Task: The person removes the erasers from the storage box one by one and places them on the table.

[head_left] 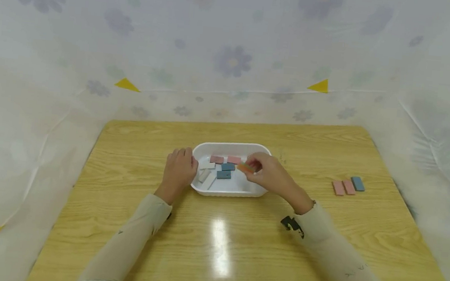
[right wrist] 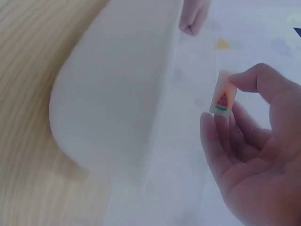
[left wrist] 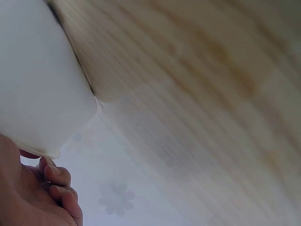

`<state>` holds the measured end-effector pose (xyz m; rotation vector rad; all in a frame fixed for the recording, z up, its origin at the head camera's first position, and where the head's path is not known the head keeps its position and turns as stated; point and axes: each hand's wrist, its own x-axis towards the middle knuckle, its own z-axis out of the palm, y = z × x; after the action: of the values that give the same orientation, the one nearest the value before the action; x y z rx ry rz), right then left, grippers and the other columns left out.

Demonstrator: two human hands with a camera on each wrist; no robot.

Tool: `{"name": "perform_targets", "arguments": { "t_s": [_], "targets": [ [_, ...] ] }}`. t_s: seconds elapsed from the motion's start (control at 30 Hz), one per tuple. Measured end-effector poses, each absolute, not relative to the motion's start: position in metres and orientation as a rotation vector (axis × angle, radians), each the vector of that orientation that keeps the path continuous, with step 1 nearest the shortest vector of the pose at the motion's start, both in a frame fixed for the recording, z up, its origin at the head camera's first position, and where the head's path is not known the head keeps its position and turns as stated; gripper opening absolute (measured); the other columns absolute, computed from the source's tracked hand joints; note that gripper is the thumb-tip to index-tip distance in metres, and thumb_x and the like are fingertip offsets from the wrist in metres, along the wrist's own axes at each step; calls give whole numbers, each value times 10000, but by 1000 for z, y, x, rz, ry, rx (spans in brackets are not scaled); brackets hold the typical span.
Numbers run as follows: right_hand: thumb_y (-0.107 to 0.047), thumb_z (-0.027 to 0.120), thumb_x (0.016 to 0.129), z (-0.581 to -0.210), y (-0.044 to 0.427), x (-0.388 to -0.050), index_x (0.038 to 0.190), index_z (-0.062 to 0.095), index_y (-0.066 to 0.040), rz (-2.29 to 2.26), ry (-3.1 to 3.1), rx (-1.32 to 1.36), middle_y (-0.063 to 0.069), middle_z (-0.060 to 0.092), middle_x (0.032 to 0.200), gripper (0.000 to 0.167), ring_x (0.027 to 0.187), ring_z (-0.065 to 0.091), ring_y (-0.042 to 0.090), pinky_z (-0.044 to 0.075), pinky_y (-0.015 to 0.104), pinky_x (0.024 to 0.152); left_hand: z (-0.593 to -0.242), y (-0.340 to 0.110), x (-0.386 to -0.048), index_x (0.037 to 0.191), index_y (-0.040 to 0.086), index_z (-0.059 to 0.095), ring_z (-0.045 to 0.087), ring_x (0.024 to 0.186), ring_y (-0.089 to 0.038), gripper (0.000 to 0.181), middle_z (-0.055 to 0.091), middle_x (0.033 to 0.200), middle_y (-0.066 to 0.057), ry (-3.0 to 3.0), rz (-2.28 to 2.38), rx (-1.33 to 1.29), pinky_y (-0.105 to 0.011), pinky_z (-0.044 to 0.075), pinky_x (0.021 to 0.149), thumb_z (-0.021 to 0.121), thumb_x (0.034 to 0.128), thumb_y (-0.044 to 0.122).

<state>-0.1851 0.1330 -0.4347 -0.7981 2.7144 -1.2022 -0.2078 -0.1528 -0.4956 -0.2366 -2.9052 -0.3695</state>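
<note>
My left hand (head_left: 179, 168) grips the left rim of a white oval tray (head_left: 228, 193); in the left wrist view its fingers (left wrist: 59, 175) curl at the rim. Above the tray's right part, my right hand (head_left: 272, 176) pinches a small tile (head_left: 245, 168) between thumb and fingers. The right wrist view shows this pale tile (right wrist: 223, 94) with a red and green watermelon picture. Inside the tray lie two pink tiles (head_left: 234, 160), two blue tiles (head_left: 223, 174) and several whitish tiles (head_left: 209, 180).
To the right on the wooden table (head_left: 119, 221), outside the tray, two pink tiles (head_left: 338, 188) and one blue tile (head_left: 358, 183) lie in a slanting row. A pale flowered sheet (head_left: 218, 45) with yellow triangles surrounds the table.
</note>
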Motion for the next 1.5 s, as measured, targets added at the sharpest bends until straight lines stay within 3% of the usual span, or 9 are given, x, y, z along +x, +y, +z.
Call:
{"name": "perform_targets", "arguments": {
  "t_s": [0.3,0.5,0.87,1.07,1.5],
  "targets": [
    [-201,695,819,-435,187,-177,995,612,-69,-1194,2924,-410,70,600,892,234,750,562,188,474,341,615,-494,-154,-207,947,31,510,449,769,-267,209,514,817,-94,-2903,-378,-237,-385,362,695,445,915,227],
    [-257,654,856,-454,232,-170,1033,611,-17,-1128,2995,-171,136,609,904,302,786,582,248,484,384,632,-494,-153,-206,936,33,505,450,767,-270,200,507,811,-93,-2891,-377,-242,-390,363,700,448,914,224],
    [-283,605,885,-480,300,-150,998,613,76,-976,3136,32,228,627,887,377,757,605,329,485,414,607,-492,-153,-206,945,34,500,438,751,-259,207,497,803,-84,-2901,-357,-256,-372,358,681,435,917,228],
    [-315,574,901,-487,316,-142,971,603,121,-981,3140,101,281,614,889,442,722,602,359,484,441,603,-492,-154,-205,962,34,500,431,758,-251,218,498,818,-82,-2930,-360,-238,-363,351,680,436,923,239],
    [-222,572,897,-490,318,-142,924,601,130,-875,3120,144,298,615,853,354,651,598,319,485,426,558,-492,-154,-204,942,35,501,421,730,-252,206,492,793,-83,-2905,-361,-245,-363,348,663,444,919,231]
  ]
}}
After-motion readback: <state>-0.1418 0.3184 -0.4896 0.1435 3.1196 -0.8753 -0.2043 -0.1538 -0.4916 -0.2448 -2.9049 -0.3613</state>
